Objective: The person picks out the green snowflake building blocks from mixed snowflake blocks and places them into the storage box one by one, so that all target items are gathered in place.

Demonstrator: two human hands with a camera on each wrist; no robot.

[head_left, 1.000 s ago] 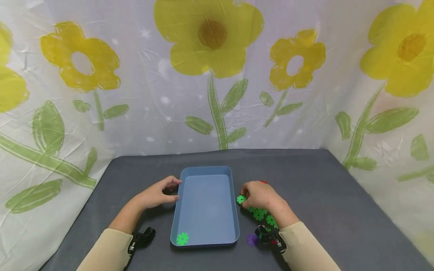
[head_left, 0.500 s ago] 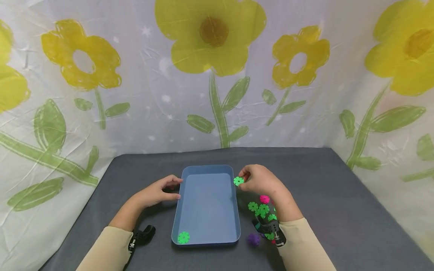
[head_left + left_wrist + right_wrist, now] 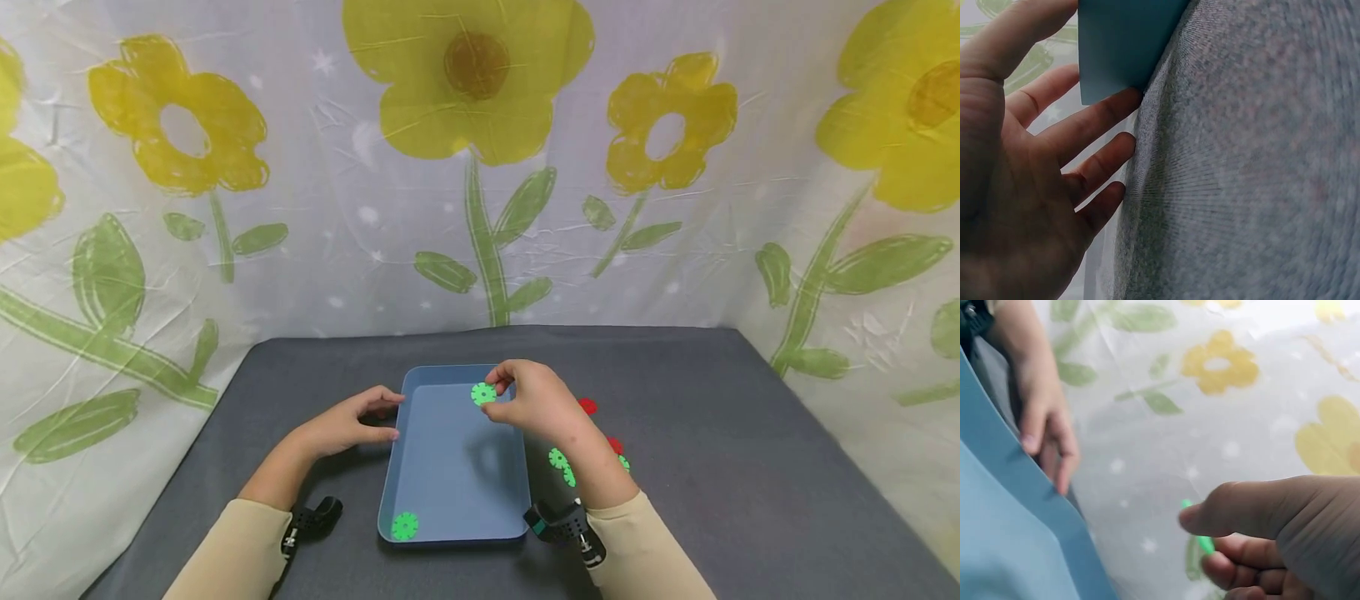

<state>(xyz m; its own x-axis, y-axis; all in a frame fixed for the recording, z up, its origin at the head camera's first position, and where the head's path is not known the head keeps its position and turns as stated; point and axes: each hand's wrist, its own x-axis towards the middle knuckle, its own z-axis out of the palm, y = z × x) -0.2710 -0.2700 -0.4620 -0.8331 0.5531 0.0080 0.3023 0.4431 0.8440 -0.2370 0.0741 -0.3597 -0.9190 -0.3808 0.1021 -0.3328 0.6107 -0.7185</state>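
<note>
A blue tray lies on the dark table, with a green notched plastic disc in its near left corner. Fingertips of my left hand touch the tray's left side; the left wrist view shows those fingers fairly straight along the tray wall. My right hand pinches another green notched disc between thumb and fingers, above the far right part of the tray. Seen edge-on in the right wrist view, that held disc is partly hidden by the thumb.
Right of the tray, loose green discs and red discs lie on the grey cloth, some hidden under the right forearm. A flower-printed curtain stands behind and at both sides.
The right hand has gone from the disc pile, up and left, to above the tray, carrying a green disc. The left hand stays at the tray's left side.
</note>
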